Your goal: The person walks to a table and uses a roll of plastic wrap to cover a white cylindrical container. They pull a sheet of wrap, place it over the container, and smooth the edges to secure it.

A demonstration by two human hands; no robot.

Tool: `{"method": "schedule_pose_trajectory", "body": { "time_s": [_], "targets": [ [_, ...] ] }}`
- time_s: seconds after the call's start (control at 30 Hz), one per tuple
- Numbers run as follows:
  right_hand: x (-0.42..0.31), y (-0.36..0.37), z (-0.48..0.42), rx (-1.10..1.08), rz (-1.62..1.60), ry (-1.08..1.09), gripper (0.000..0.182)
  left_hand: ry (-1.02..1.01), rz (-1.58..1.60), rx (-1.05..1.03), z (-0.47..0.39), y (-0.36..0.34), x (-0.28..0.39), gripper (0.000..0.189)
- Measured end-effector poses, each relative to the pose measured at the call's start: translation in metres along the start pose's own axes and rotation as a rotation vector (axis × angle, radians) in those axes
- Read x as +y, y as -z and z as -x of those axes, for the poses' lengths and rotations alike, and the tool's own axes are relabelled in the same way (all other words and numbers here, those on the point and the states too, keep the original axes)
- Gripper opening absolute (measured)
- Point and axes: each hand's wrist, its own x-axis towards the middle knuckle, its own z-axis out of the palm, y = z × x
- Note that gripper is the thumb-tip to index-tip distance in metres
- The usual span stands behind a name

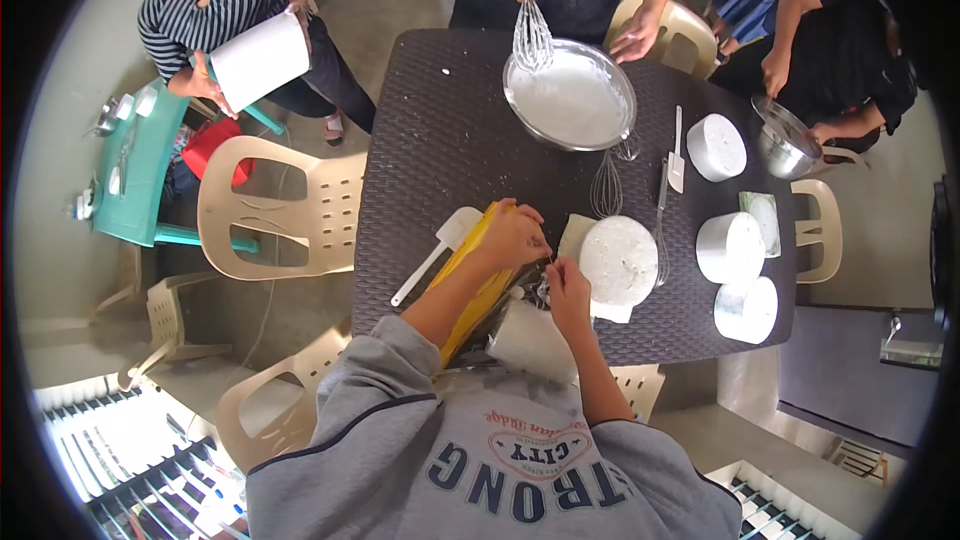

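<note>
My left hand (514, 238) and my right hand (568, 286) meet over the near edge of the dark woven-pattern table (420, 120). Something thin, too small to name, is pinched between their fingertips. Under my left forearm lies a yellow plastic package (474, 300). A clear plastic bag with white contents (529, 341) sits below my right hand, against my shirt. To the right of my hands, a round white block (619, 259) rests on a pale sheet. A white spatula (456, 229) lies to the left of the yellow package.
Across the table a person holds a whisk (532, 34) over a steel bowl of white cream (570, 97). Another person at right works in a metal bowl (784, 142). A third, at left, holds a white container (261, 60). Whisks, a spatula (676, 165) and several white rounds (716, 148) lie at right.
</note>
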Motion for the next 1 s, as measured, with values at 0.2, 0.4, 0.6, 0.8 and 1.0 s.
{"method": "schedule_pose_trajectory", "body": {
  "time_s": [0.2, 0.4, 0.6, 0.8, 1.0],
  "targets": [
    [0.002, 0.004, 0.01, -0.026, 0.097, 0.157, 0.01, 0.115, 0.05, -0.016, -0.006, 0.002, -0.012, 0.011],
    [0.005, 0.012, 0.014, -0.017, -0.097, 0.128, 0.014, 0.048, -0.081, -0.159, -0.007, 0.011, 0.01, 0.013],
    [0.026, -0.008, 0.015, -0.056, -0.673, -0.082, 0.024, -0.038, -0.146, -0.234, -0.002, 0.016, 0.01, 0.023],
    [0.02, -0.013, 0.01, -0.234, -0.518, -0.325, 0.022, -0.228, -0.198, -0.099, 0.005, 0.004, -0.002, 0.029],
    [0.016, -0.011, 0.017, -0.177, -0.375, -0.269, 0.016, -0.24, -0.24, 0.159, 0.013, -0.009, -0.002, 0.023]
  ]
}}
